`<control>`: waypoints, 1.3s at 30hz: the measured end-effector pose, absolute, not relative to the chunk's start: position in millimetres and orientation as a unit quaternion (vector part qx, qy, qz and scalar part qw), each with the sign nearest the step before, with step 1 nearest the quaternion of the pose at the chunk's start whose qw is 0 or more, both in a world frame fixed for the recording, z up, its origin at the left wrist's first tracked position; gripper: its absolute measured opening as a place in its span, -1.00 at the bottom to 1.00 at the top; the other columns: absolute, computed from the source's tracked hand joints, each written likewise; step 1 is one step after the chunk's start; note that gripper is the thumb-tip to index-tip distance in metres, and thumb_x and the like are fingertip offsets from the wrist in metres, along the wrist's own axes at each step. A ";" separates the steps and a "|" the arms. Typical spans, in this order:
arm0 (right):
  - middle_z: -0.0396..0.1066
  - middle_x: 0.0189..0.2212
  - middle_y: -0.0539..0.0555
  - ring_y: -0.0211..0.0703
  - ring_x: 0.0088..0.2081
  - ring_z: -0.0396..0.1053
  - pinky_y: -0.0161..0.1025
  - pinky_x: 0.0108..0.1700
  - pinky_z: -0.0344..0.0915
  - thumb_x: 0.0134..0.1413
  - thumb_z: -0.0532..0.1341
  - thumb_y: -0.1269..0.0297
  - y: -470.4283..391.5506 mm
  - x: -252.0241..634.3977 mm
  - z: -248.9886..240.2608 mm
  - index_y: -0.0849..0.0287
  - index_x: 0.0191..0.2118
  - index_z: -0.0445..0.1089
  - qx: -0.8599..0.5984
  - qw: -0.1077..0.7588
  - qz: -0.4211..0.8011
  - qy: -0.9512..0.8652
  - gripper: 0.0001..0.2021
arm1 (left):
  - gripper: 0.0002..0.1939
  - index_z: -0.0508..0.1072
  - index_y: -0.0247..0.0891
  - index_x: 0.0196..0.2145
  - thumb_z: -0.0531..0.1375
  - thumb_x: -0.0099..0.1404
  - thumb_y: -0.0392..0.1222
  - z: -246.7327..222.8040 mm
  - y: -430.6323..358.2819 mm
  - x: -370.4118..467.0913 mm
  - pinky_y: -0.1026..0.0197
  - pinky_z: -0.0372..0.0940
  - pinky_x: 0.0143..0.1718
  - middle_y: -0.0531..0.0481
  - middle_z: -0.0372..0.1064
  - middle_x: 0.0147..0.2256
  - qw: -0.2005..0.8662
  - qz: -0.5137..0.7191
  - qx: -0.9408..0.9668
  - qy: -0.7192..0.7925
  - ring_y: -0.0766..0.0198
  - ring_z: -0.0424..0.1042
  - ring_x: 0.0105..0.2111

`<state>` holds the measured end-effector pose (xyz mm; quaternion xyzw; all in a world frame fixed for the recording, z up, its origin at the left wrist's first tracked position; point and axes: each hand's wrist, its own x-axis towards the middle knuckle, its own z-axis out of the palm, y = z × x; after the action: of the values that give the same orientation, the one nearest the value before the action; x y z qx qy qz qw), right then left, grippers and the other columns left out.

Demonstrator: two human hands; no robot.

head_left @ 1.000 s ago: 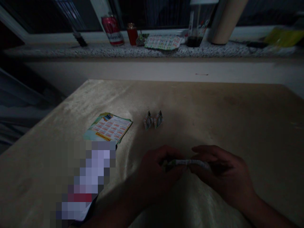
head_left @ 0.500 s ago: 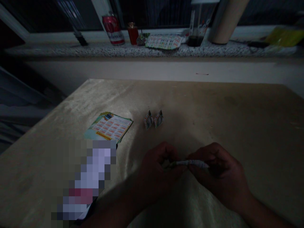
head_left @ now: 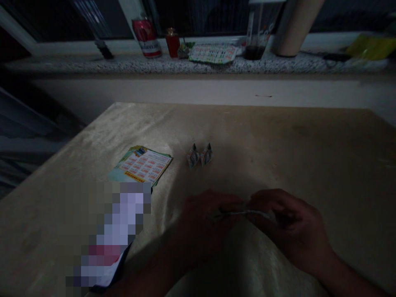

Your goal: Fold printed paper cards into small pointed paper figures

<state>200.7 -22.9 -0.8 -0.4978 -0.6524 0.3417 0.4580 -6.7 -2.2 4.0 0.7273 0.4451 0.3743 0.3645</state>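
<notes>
Between my two hands is a thin folded paper (head_left: pixel 261 213), seen nearly edge-on. My left hand (head_left: pixel 213 218) pinches its left part, and my right hand (head_left: pixel 284 227) grips its right part with thumb and fingers. Beyond them on the table stand two small folded paper pieces (head_left: pixel 193 156) (head_left: pixel 207 155), side by side with pointed tips. Left of those lies a stack of printed cards (head_left: pixel 144 165). The light is dim, so the folds of the held paper are hard to make out.
A pixelated bright device (head_left: pixel 117 231) lies on the table (head_left: pixel 309 144) beside my left forearm. On the granite windowsill (head_left: pixel 123 66) are a red can (head_left: pixel 147 38), a small red bottle (head_left: pixel 172 43), a patterned paper item (head_left: pixel 213 53), a cup (head_left: pixel 256 37) and a tan cylinder (head_left: pixel 297 29).
The fingers of my left hand have shifted over the paper and lie flatter along it. The paper is now seen thinner and more edge-on. My right hand has moved slightly.
</notes>
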 end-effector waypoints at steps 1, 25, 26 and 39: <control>0.65 -0.41 -0.03 -0.18 -0.47 0.61 -0.39 -0.46 0.52 0.05 0.42 0.43 -22.8 201.8 -1.4 0.03 -0.12 0.52 -0.497 0.455 0.330 -0.660 -0.74 | -0.77 0.62 -0.16 -0.15 0.40 0.21 -0.30 4.2 -1.9 -8.0 0.23 0.43 -0.27 0.05 0.62 -0.32 0.347 0.375 0.743 0.433 0.23 0.59 -0.36; 0.63 -0.23 0.10 -0.10 -0.20 0.57 -0.10 -0.16 0.51 0.15 0.33 0.58 -9.5 212.1 -10.8 0.20 -0.05 0.55 -0.327 0.435 0.164 -0.823 -0.72 | -0.87 0.51 -0.31 -0.16 0.20 0.39 -0.44 -12.0 8.4 -14.9 0.15 0.35 -0.18 -0.04 0.57 -0.28 0.175 0.369 0.871 0.273 0.23 0.47 -0.29; 0.64 -0.21 0.11 -0.10 -0.18 0.57 -0.11 -0.14 0.51 0.15 0.33 0.57 -9.5 212.7 -10.6 0.19 -0.03 0.55 -0.333 0.425 0.157 -0.827 -0.72 | -0.87 0.51 -0.31 -0.17 0.20 0.40 -0.43 -12.5 8.4 -15.3 0.15 0.35 -0.17 -0.04 0.57 -0.27 0.177 0.368 0.871 0.273 0.23 0.47 -0.28; 0.63 -0.16 0.15 -0.08 -0.19 0.57 -0.11 -0.18 0.51 0.21 0.29 0.54 -7.7 216.6 -7.4 0.15 0.10 0.50 -0.319 0.383 0.159 -0.852 -0.64 | -0.86 0.50 -0.29 -0.08 0.17 0.45 -0.38 -8.2 7.9 -14.1 0.13 0.37 -0.14 -0.07 0.59 -0.17 0.197 0.349 0.875 0.272 0.20 0.50 -0.21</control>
<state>216.6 -7.7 -7.4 -0.3192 -0.8520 0.1590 0.3832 -14.1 7.9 -8.2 0.8750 0.2716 0.3491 0.1971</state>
